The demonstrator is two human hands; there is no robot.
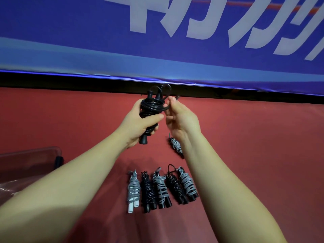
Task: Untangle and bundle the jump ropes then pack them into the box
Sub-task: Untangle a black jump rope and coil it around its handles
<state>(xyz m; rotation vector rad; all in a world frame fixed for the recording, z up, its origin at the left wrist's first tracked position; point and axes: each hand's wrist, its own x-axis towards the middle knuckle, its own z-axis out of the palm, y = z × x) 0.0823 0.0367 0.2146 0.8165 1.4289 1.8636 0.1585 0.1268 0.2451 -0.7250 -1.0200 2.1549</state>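
Left hand [138, 122]: closed round a black rope [152, 109], gripping its handles and coils, raised above the row.
Right hand [178, 118]: fingers pinched on a strand of that rope, just beside the coil.
Row [162, 188]: five bundles lay side by side on the red floor [245, 137], grey and black.
Grey bundle [176, 145]: alone, beyond the row, partly hidden by the right wrist.
Box [29, 162]: clear, left of the row.
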